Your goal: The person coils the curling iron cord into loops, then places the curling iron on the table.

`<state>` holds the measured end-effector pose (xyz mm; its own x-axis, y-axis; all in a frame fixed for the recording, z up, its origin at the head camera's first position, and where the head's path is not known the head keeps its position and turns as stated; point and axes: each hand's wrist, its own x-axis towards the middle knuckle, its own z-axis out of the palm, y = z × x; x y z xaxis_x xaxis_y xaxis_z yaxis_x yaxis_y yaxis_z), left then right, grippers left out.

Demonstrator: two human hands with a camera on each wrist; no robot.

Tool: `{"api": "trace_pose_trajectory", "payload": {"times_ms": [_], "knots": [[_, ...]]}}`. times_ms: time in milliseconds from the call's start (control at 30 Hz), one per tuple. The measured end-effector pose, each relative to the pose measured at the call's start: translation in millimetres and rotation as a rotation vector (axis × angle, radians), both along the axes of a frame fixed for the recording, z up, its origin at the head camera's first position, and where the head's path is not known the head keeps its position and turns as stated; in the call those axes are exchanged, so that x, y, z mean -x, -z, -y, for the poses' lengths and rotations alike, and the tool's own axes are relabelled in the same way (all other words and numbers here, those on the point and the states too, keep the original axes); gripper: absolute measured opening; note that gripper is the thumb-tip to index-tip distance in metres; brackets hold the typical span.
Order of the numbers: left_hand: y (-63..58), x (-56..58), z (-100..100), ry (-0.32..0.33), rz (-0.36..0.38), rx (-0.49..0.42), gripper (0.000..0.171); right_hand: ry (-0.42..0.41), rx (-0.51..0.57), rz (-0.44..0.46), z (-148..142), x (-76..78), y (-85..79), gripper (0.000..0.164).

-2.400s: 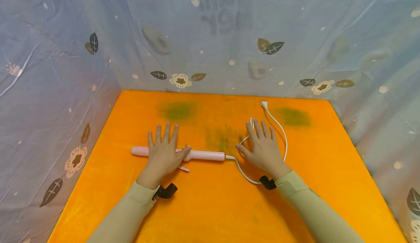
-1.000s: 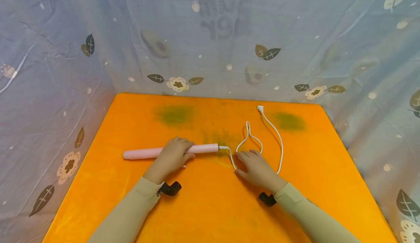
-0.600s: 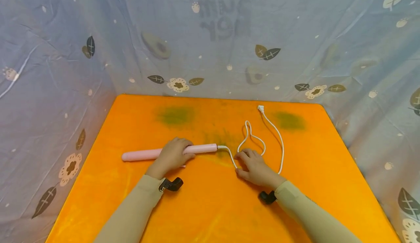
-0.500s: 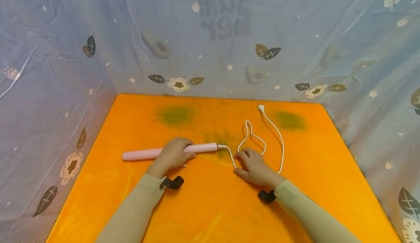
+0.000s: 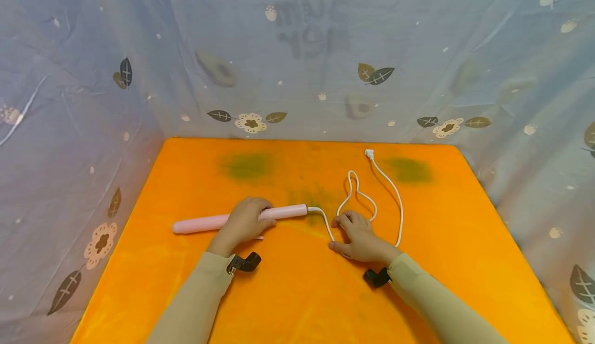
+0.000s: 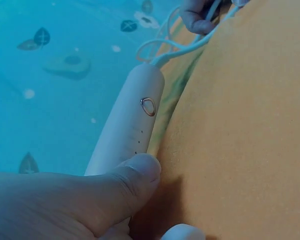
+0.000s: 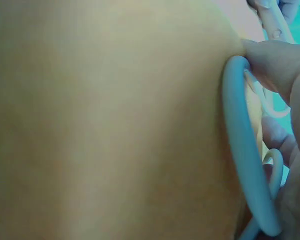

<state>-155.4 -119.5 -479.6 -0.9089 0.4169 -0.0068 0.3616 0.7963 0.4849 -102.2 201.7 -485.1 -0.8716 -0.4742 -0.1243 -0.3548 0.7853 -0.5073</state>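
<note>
A pink curling iron (image 5: 284, 212) lies across the middle of the table, barrel toward the left. My left hand (image 5: 243, 221) grips it around the handle, hiding its middle; the tip of the clamp lever (image 5: 259, 237) peeks out below. In the left wrist view, my thumb (image 6: 140, 172) lies along the handle, below a ring-edged button (image 6: 148, 106). From the handle's right end runs a white power cord (image 5: 401, 209). My right hand (image 5: 361, 238) holds part of that cord down at the table with curled fingers; its thumb stands apart from them.
The two-pin plug (image 5: 369, 153) lies near the back edge of the orange table (image 5: 297, 292). A loop of cord spreads behind my right hand. Patterned curtains (image 5: 297, 75) rise at the back and both sides.
From lying spread over the curling iron and cord, both my hands have curled onto them. The iron's tip has shifted slightly left. Lately the right thumb has moved a little away from its fingers.
</note>
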Motion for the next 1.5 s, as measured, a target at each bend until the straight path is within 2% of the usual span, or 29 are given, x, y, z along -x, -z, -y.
{"api": "trace_pose_trajectory", "payload": {"times_ms": [500,633,800,1000,1133,1333,1433,1500], "knots": [[-0.5,-2.1,0,-0.004,-0.045,0.003,0.035,0.061,-0.02,-0.06,7,-0.3,2.7,0.035],[0.0,-4.3,-1,-0.02,-0.046,-0.013,0.035,0.09,-0.023,-0.119,9,-4.9,-0.3,0.033],[2.2,-3.7,1,-0.034,-0.062,-0.017,0.035,0.086,-0.064,-0.204,11,-10.5,-4.3,0.03],[1.1,-3.8,2,-0.005,-0.066,-0.018,0.036,0.055,-0.135,-0.303,13,-27.1,-7.5,0.035],[-5.1,-7.9,6,0.002,-0.056,-0.048,0.036,0.013,-0.155,-0.385,17,-34.5,-7.3,0.035],[-25.3,-18.2,9,-0.006,-0.075,-0.161,0.035,-0.06,-0.169,-0.521,16,-39.1,-5.9,0.014],[-33.8,-20.5,12,-0.007,-0.081,-0.217,0.033,-0.104,-0.129,-0.606,20,-40.5,-11.4,0.014],[-33.8,-20.5,14,-0.004,-0.092,-0.227,0.031,-0.135,-0.095,-0.653,24,-42.1,-15.5,0.016]]}}
